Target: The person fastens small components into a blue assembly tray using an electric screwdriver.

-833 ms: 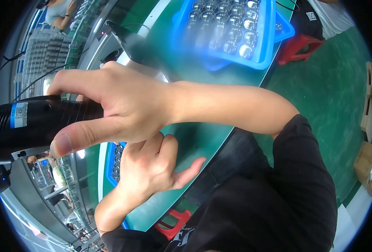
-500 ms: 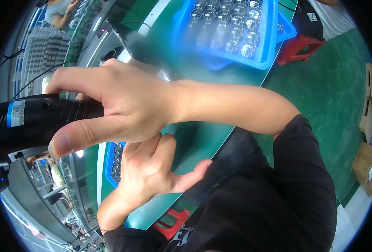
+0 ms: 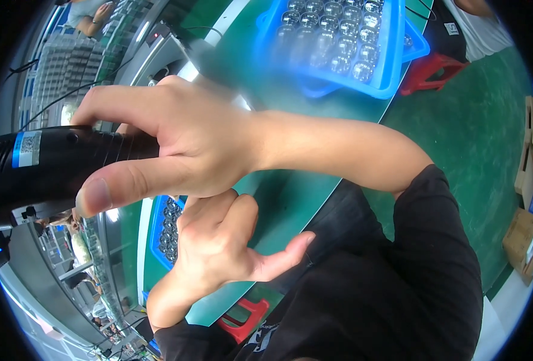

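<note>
My right hand (image 3: 200, 132) reaches across the upper left of the head view, very near the camera. Its thumb lies in front of a black cylindrical device (image 3: 62, 159) with ridges and a small label, and its fingers go round the back. Below it is my left hand (image 3: 218, 240), back of the hand showing. The left thumb sticks out to the right, clear of the bent fingers. No object shows in the left hand, though its fingertips are hidden.
A blue tray (image 3: 393, 66) of clear round domes (image 3: 348, 45) stands on the green table (image 3: 284, 186). Another blue tray (image 3: 156, 240) lies beyond my left hand. Red stools (image 3: 432, 71) stand by the table edge. Cardboard boxes (image 3: 519, 237) are at far right; people sit farther off.
The view has shifted slightly, so the trays and table appear a little farther right. Both hands keep nearly the same pose, the right one still on the black device.
</note>
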{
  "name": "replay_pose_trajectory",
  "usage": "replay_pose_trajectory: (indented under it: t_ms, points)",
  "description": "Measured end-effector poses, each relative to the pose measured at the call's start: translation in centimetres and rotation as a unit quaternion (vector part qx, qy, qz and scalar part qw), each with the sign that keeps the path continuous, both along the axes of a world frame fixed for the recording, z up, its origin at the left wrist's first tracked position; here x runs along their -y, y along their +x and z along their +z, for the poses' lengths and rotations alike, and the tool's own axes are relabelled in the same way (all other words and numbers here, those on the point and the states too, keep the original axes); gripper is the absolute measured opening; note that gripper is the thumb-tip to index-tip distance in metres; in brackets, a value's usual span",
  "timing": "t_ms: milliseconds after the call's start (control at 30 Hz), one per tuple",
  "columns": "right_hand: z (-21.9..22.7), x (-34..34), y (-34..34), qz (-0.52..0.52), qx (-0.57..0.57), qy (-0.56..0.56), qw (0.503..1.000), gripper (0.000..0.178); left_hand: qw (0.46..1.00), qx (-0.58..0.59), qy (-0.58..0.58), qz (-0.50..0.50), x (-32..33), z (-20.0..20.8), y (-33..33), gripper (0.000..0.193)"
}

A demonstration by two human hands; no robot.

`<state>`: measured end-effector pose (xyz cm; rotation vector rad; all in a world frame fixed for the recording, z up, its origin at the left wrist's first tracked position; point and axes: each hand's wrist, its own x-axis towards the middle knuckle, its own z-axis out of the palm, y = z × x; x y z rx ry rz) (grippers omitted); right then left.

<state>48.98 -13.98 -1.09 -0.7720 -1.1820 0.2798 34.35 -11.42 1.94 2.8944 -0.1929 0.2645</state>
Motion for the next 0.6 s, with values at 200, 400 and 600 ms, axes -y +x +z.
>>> replay_pose_trajectory:
  t_ms: [200, 400, 600]
  points:
    - [0.1, -0.4, -0.4, 0.045, -0.035, 0.01, 0.998, 0.07, 0.995, -0.021, -0.076, -0.058, 1.3, 1.3, -1.4, 0.055]
    - [0.1, -0.5, -0.4, 0.016, -0.019, 0.019, 1.0, 0.072, 0.995, 0.024, -0.041, -0.082, 0.7, 1.6, -4.0, 0.055]
    - [0.4, -0.7, -0.6, -0.011, -0.003, 0.022, 1.0, 0.072, 0.992, 0.112, -0.042, 0.045, -1.9, 2.5, -5.7, 0.051]
